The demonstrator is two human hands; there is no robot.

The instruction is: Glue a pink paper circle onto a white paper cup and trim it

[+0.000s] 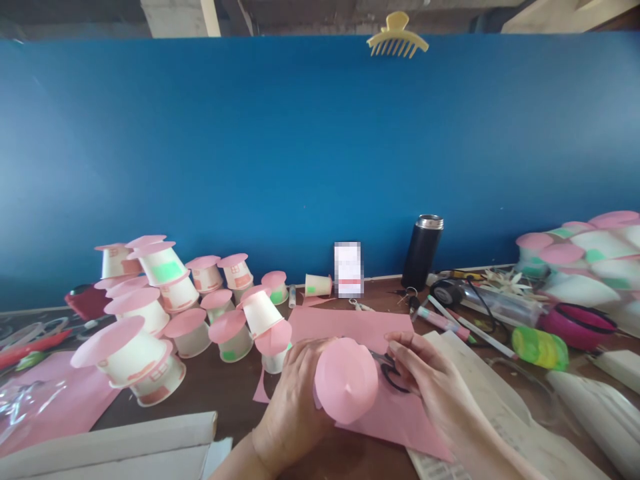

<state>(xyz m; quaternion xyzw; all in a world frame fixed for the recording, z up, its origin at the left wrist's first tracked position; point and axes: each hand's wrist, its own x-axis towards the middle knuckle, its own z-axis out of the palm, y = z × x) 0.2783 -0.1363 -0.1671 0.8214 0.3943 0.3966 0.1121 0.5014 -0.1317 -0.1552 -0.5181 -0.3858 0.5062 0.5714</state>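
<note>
My left hand (pixel 300 387) is closed around the far side of a round pink paper disc (pixel 347 381), which faces me and shows a small raised point near its middle. What lies behind the disc is hidden. In my right hand (pixel 433 373) is a pair of scissors with black handles (pixel 395 375); the fingers are curled at the handle loops. The scissor blades reach toward the disc's right edge and are partly hidden by it. Beneath both hands lies a pink paper sheet (pixel 350 323) on the dark table.
Paper cups topped with pink discs (pixel 187 332) crowd the left side, some stacked. More cups (pixel 595 257) pile up at far right. A black flask (pixel 423 253), a phone (pixel 347 270), pens (pixel 445 323) and a magenta bowl (pixel 577 327) stand about. A blue partition (pixel 250 147) rises behind.
</note>
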